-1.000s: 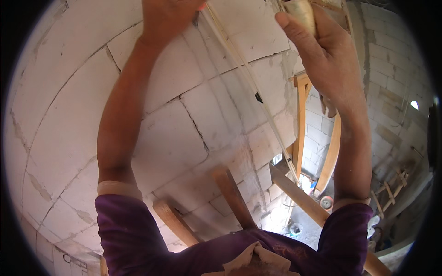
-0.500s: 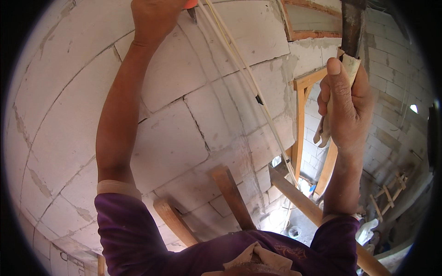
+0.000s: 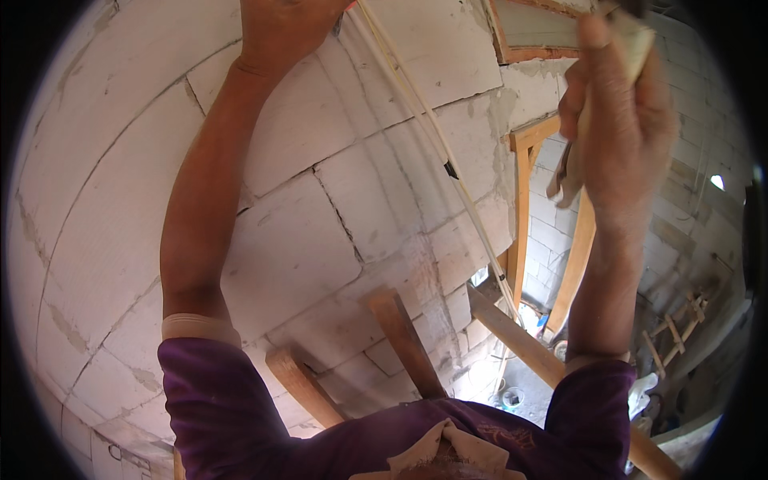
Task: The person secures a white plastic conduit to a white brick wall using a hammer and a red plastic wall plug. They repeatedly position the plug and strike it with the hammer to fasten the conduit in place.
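At the top of the head view my left hand (image 3: pixel 290 30) is closed around a chisel (image 3: pixel 338 24) with an orange part, held against the block wall (image 3: pixel 296 224). Most of the chisel is hidden by the hand or cut off by the upper edge. My right hand (image 3: pixel 620 120) grips a hammer by its pale, worn handle (image 3: pixel 636 52), raised at the upper right and blurred by motion. Only a dark bit of the hammer head (image 3: pixel 628 6) shows. Faint grooves run down the wall below the chisel, beside pale conduits (image 3: pixel 428 120).
Wooden beams (image 3: pixel 404 344) jut from the wall below my arms, and another beam (image 3: pixel 512 332) slants down to the right. A timber frame (image 3: pixel 520 200) lines an opening. Far below are a bucket (image 3: pixel 512 398) and a wooden ladder-like piece (image 3: pixel 676 332).
My right hand has swung the hammer upward and slightly right, so its head has mostly left the picture. My left hand, with the chisel, has shifted a little up and right.
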{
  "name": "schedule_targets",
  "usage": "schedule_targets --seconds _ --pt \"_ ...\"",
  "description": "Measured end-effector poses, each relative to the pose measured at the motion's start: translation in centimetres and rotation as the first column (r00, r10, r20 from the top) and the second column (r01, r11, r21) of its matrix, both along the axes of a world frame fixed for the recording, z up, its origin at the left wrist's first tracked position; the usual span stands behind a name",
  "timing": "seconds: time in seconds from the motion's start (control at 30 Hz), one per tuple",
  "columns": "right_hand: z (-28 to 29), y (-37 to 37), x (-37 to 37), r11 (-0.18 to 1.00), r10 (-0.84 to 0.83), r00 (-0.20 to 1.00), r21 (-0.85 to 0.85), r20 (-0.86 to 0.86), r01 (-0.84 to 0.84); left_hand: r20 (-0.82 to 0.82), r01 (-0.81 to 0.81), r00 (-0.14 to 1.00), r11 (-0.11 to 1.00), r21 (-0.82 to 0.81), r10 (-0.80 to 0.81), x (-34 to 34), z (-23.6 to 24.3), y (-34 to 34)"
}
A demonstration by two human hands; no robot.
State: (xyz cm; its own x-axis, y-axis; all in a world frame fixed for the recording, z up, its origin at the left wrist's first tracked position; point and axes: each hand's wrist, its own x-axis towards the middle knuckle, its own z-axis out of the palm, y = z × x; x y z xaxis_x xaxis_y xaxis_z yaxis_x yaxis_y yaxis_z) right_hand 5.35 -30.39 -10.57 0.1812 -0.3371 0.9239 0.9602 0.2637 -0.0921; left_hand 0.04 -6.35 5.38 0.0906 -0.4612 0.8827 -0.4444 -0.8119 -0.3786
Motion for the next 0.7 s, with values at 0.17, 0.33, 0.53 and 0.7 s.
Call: schedule_targets --seconds 0.17,0.33,0.53,0.7 --pt "1.2 1.9 0.7 0.980 -0.025 1.000 -0.199 0.002 0.025 0.053 -0.048 0.998 0.999 0.014 0.047 -0.3 -0.5 -0.3" --pt "2.9 1.6 -1.9 0.986 0.025 0.999 -0.161 -0.043 -0.031 -0.059 0.031 0.998 0.999 -0.030 -0.033 -0.2 -0.3 0.7" --pt "3.7 1.6 -2.5 0.939 -0.197 0.980 -0.296 -0.041 0.177 0.016 -0.072 0.997 0.997 0.013 0.071 -0.1 -0.9 -0.3" --pt "2.3 3.6 -1.1 0.998 -0.014 0.999 -0.065 -0.043 0.011 0.022 0.005 1.000 1.000 0.025 -0.006 0.6 -0.9 0.5"
